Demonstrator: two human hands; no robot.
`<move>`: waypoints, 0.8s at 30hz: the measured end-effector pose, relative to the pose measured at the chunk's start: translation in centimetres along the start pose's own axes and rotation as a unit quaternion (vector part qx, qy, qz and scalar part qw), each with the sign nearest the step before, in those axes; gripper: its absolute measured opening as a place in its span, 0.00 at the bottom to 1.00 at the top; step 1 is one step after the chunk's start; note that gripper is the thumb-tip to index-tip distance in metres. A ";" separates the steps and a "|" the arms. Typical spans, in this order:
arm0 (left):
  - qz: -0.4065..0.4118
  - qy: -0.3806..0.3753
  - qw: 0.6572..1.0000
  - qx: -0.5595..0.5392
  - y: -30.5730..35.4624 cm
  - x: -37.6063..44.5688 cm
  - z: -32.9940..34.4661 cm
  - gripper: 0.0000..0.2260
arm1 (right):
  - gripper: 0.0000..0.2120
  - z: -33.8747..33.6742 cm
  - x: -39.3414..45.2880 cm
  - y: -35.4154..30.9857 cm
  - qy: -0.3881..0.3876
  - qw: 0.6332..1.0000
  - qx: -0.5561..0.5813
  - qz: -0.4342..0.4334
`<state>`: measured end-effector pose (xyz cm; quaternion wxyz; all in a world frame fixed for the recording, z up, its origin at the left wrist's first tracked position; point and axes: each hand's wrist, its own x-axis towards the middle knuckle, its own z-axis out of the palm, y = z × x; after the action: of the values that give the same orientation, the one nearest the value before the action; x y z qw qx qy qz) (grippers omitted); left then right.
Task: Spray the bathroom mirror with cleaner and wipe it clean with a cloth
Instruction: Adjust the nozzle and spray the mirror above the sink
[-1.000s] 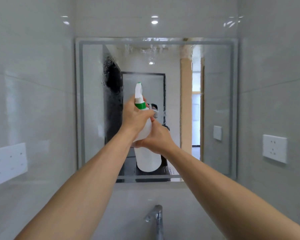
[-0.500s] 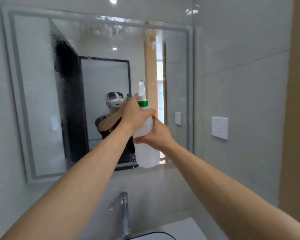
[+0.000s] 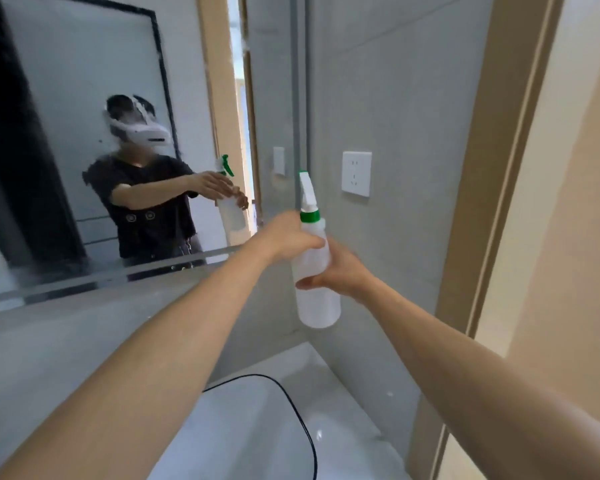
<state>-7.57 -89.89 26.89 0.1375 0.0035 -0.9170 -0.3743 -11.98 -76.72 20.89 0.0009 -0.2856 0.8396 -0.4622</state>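
Mirror (image 3: 66,81) fills upper left of frame. My left hand (image 3: 284,239) grips neck of spray bottle (image 3: 314,271) at centre; my right hand (image 3: 340,271) wraps bottle body. Socket (image 3: 356,173) on wall, right of centre.

Socket (image 3: 356,173): white, square, on grey tiled wall (image 3: 395,98), right of view.
Door frame (image 3: 492,161): beige wood, vertical, along wall's right edge.
Counter (image 3: 343,407): white, glossy, lower centre, abutting wall corner.
Basin (image 3: 257,427): white, set in counter, thin black rim curving round its right side.
Tile strip (image 3: 84,327): grey, glossy, running along left above basin.
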 end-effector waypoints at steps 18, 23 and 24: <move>-0.107 -0.041 0.993 0.008 -13.9 -2.8 23.9 0.16 | 0.46 8.6 -5.5 24.4 -0.074 0.979 -0.048 0.186; -0.127 -0.026 0.991 0.013 -17.0 -4.1 27.6 0.17 | 0.39 11.7 -6.4 27.8 -0.047 0.979 -0.037 0.196; -0.131 -0.020 0.991 0.016 -17.6 -4.2 28.1 0.17 | 0.38 12.0 -6.4 28.1 -0.046 0.979 -0.036 0.193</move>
<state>-12.40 -82.83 -5.38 0.0683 0.1184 -0.9170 -0.3746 -16.88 -71.47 -9.48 0.1189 -0.1387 0.8938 -0.4095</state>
